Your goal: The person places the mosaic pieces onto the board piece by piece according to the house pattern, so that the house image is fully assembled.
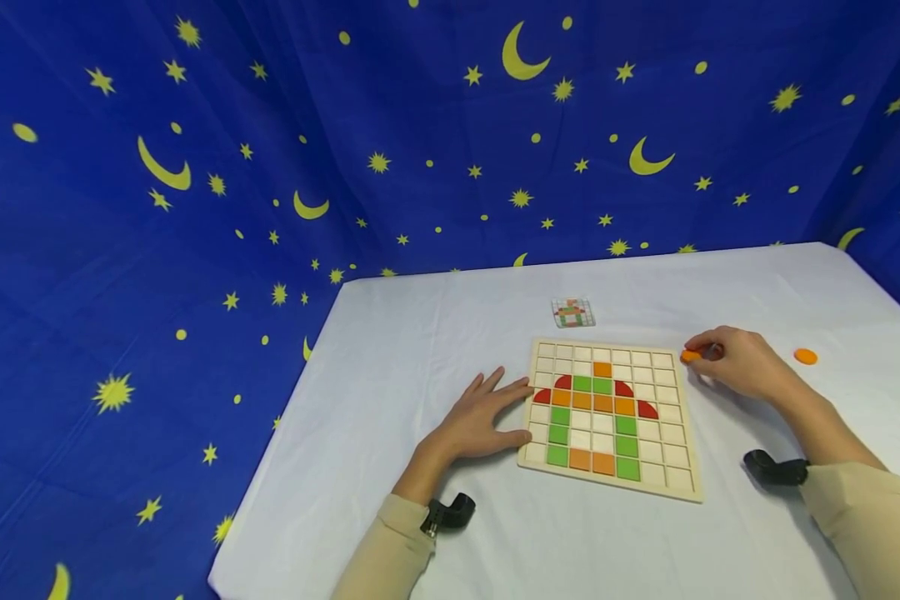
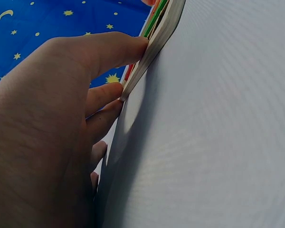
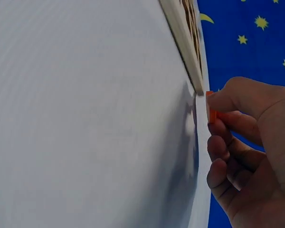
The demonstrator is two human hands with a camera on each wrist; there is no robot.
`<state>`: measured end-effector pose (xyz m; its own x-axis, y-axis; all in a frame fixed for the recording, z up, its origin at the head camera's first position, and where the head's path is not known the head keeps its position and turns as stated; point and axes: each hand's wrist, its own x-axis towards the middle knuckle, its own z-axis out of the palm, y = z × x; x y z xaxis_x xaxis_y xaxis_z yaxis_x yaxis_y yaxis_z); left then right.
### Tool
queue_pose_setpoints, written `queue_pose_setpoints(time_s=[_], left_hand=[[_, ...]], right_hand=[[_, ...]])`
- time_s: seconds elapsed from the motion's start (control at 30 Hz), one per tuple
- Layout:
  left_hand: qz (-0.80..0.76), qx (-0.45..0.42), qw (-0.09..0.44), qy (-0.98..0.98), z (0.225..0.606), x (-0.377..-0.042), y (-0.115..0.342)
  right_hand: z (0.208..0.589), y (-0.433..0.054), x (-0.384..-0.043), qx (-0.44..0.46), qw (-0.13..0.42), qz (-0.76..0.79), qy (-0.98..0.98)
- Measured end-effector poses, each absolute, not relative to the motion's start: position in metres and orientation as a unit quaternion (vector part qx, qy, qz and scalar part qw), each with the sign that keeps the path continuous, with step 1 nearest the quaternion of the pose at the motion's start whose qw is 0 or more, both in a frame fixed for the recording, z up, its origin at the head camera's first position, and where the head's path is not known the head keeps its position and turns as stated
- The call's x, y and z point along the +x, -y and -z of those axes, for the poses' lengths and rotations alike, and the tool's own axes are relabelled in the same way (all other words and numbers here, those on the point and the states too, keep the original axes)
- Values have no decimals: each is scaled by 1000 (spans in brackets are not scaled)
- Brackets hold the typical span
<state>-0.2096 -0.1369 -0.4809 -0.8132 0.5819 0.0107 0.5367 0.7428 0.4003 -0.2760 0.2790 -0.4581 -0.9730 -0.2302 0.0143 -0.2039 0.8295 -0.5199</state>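
Note:
A wooden grid board (image 1: 682, 417) lies on the table, with red, green and orange pieces set in its squares in a mushroom-like pattern. My left hand (image 1: 483, 421) rests at the board's left edge, fingers spread. In the left wrist view, its thumb (image 2: 128, 50) and a fingertip touch the wooden rim. Beyond the board's upper right corner, my right hand (image 1: 742, 362) pinches a small orange piece (image 1: 691, 356) between thumb and fingers. The right wrist view shows that thin orange piece (image 3: 211, 108) edge-on, close to the board's corner, its other fingers curled beneath.
A small pattern card (image 1: 573, 312) lies behind the board, printed with a similar coloured grid. Right of my right hand is an orange disc (image 1: 806, 357). White cloth (image 1: 390, 350) covers the table, and a blue star-and-moon curtain (image 1: 435, 125) hangs behind and at the sides.

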Motion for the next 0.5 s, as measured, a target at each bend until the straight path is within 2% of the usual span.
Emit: queue_pose_setpoints(time_s=[0.23,0.5], left_hand=[[-199,300,58,-931,481,-210,137],[-195,297,59,-933,483,-210,136]], right_hand=[[451,-256,-281,-141,16,288,-947],[449,-222,-291,-170,39,306,-936]])
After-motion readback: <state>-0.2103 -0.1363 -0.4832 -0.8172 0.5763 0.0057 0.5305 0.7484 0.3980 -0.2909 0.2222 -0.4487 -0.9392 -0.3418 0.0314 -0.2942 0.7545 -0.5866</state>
